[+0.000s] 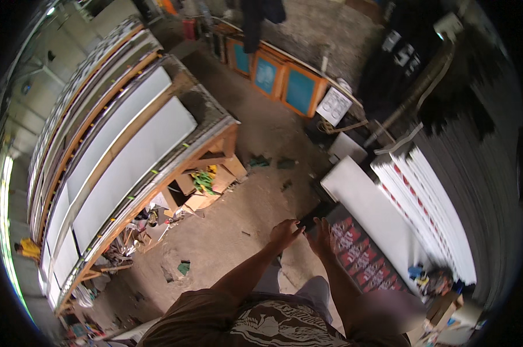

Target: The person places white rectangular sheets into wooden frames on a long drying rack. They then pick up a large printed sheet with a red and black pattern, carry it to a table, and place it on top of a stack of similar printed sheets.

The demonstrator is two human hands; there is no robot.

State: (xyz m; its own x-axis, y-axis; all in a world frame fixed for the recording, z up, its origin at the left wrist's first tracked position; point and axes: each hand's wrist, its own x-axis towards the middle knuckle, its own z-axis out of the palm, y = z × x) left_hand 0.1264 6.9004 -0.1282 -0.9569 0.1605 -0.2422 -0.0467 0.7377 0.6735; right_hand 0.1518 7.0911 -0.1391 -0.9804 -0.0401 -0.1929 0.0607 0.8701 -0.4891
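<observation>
Just left of a black sheet [362,254] with rows of red and white print, both my hands are held out in front of me. My left hand [284,233] has its fingers drawn together at a dark corner that seems to belong to this sheet; the exact grip is small and shadowed. Close by, my right hand [322,237] spreads its fingers at the sheet's left edge, palm down. Under the sheet, a long white surface [368,202] shows along its right side.
A long wooden table [232,124] with white panels [140,150] fills the left, with scraps and cardboard [215,185] beneath. Teal screens in orange frames [302,89] lean at the back. White stacked boards [423,214] stand right. Green scraps [184,267] lie on the floor.
</observation>
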